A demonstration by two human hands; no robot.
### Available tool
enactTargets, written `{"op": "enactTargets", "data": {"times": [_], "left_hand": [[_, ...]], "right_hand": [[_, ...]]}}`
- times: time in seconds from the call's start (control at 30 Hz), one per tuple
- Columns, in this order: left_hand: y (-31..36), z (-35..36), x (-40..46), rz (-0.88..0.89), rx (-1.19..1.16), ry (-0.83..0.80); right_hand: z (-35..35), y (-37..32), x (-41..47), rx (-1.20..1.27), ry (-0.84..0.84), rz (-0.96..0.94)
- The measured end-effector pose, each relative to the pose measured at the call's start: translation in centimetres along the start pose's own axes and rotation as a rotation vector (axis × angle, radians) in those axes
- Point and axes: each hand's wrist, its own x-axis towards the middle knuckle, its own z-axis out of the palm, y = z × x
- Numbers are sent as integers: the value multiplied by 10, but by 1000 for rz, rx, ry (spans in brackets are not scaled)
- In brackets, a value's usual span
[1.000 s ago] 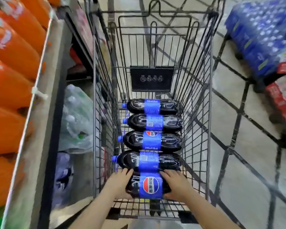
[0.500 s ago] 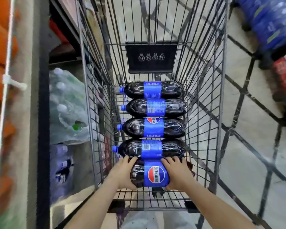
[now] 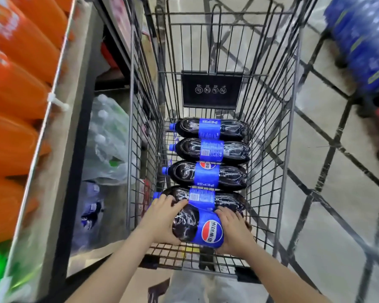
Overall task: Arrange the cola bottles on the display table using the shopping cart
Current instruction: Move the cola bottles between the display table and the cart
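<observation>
A wire shopping cart (image 3: 292, 119) stands in front of me. Several large cola bottles with blue labels lie crosswise in its basket, caps to the left, such as the farthest bottle (image 3: 208, 127) and the third one (image 3: 206, 174). The nearest cola bottle (image 3: 197, 227) is tilted and raised a little above the cart floor. My left hand (image 3: 162, 219) grips its dark neck end. My right hand (image 3: 234, 231) grips the other side, beside the round logo.
A display shelf (image 3: 50, 162) with big orange soda bottles (image 3: 15, 88) runs along the left. Wrapped packs of clear bottles (image 3: 108, 141) sit under it. Blue drink packs (image 3: 363, 38) are stacked at the right, over a tiled floor (image 3: 328, 193).
Both hands kept their hold and the nearest bottle has risen slightly and tilted, its left end now higher. The view shifted.
</observation>
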Motion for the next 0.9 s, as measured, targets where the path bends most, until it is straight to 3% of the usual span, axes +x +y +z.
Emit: {"op": "enactTargets", "data": {"times": [0.2,0.63,0.9], "left_hand": [[13,-4,-19,-45,-8,10],[64,-83,-138,-233,-9,469],[95,-84,-217,-266,19,558]], "right_hand": [[-2,-4,-4,-36,6,-42],[-120,-67,-64,-371,337,-361],[-130,-99,-129,-450,411,-483]]}}
